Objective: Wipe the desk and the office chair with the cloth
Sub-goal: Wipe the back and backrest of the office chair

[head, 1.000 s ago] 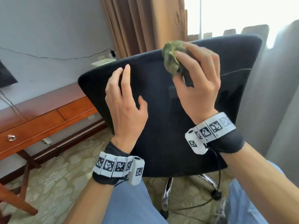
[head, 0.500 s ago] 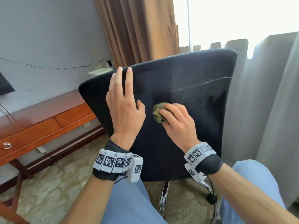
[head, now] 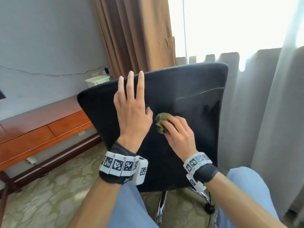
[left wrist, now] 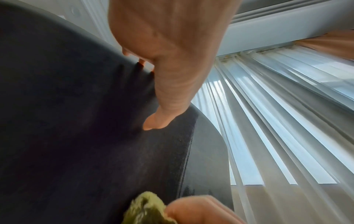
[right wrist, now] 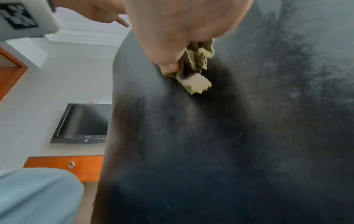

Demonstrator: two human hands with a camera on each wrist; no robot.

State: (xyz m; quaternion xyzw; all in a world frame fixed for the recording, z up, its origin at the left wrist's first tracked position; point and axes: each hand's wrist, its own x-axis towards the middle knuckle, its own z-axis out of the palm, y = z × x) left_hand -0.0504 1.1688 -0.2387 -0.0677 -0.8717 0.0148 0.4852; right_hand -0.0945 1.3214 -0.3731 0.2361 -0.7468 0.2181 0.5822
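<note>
The black office chair (head: 189, 89) fills the middle of the head view, its backrest tilted toward me. My left hand (head: 131, 102) lies flat on the backrest with straight fingers reaching the top edge; its thumb (left wrist: 159, 121) touches the fabric. My right hand (head: 177, 130) grips a bunched green cloth (head: 162, 123) and presses it on the middle of the backrest, just right of the left hand. The cloth (right wrist: 197, 72) shows under the right thumb in the right wrist view, and also low in the left wrist view (left wrist: 145, 210). The wooden desk (head: 41, 127) stands to the left.
Brown curtain (head: 136, 33) and pale sheer curtains (head: 263, 104) hang behind and right of the chair. A white box (head: 97, 80) sits on the desk's far end. A dark screen (right wrist: 84, 122) hangs on the wall. The chair's chrome base (head: 161, 209) stands on patterned carpet between my knees.
My right hand has brought the cloth down from the chair's top edge to the middle of the backrest. The left hand has stayed flat near the top edge.
</note>
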